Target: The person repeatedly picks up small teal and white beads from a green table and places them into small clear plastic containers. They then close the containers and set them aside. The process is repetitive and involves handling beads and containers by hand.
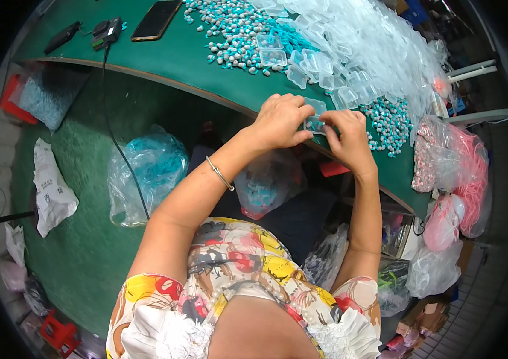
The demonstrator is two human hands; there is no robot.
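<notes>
Just over the table's near edge, a small clear plastic box (314,107) with its lid up is held between my two hands. Something teal (315,125) lies inside it, too small to make out fully. My left hand (283,121) grips the box from the left, fingers curled and thumb at its lower side. On the other side my right hand (350,139) has its thumb and fingers closed at the box's edge; its fingertips partly hide the teal contents. Beyond the hands lies a pile of small grey-and-teal plugs (236,51), with teal cords (290,37) among them.
A large heap of clear plastic boxes (362,45) covers the table's far right. More plugs (388,122) lie right of my right hand. A phone (156,21) and a cabled black device (107,33) sit at the left. Filled bags (146,173) stand on the floor.
</notes>
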